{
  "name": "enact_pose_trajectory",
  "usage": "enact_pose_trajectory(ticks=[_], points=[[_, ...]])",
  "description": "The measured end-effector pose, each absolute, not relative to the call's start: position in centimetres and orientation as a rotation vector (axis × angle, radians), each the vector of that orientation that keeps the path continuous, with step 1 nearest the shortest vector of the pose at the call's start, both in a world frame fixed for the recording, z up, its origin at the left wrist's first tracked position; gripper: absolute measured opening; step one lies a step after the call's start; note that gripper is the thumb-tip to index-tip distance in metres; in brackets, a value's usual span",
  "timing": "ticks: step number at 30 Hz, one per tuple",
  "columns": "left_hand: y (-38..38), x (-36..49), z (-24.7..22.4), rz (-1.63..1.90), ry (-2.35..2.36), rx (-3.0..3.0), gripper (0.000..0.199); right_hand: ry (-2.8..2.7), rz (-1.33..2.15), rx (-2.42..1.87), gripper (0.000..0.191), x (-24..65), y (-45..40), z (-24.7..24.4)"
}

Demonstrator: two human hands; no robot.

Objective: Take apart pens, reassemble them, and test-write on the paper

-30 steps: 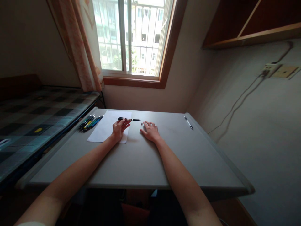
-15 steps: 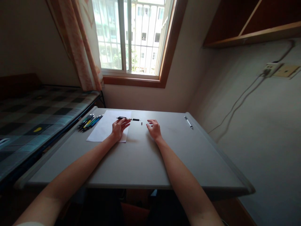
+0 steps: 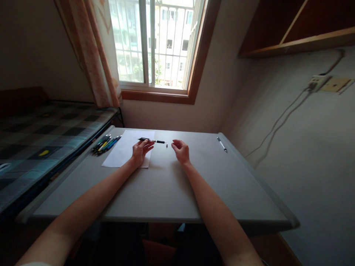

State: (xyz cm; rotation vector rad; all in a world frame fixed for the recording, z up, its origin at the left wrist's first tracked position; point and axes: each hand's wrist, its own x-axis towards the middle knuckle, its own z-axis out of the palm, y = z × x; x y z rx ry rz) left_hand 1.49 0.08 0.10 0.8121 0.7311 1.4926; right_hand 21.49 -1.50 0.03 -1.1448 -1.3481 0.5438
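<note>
My left hand [image 3: 141, 150] is closed around a black pen [image 3: 160, 142] above the edge of the white paper. The pen lies nearly level, with its black grip section and a thin tip pointing right. Just below that tip, a small silvery piece [image 3: 166, 145] sits apart from both hands; it looks like a pen's tip cone. To its right, my right hand [image 3: 181, 150] has thumb and fingers curled toward each other in a pinch. Whatever may be between those fingertips is too small to make out.
White paper [image 3: 119, 155] lies under my left hand on the grey desk [image 3: 177, 192]. Several pens [image 3: 104, 145] are bunched at the desk's left. A white and black pen [image 3: 222, 144] lies near the right edge. A bed [image 3: 55, 136] stands left of the desk.
The thumb and fingers of my right hand have drawn closer together, and the hand has shifted slightly left. My left hand keeps hold of the pen, almost unmoved.
</note>
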Motion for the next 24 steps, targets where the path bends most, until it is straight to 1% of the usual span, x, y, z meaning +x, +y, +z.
enact_pose_trajectory(ticks=[2, 12, 24], points=[[0.04, 1.52, 0.12, 1.485, 0.723, 0.820, 0.020, -1.357, 0.559, -1.133, 0.021, 21.38, -1.57, 0.09], [-0.05, 1.63, 0.24, 1.474, 0.740, 0.831, 0.021, -1.424, 0.495, -1.107, 0.021, 21.05, -2.15, 0.68], [-0.26, 1.70, 0.42, 1.457, 0.741, 0.852, 0.022, -1.469, 0.506, -1.057, 0.017, 20.73, -2.33, 0.73]])
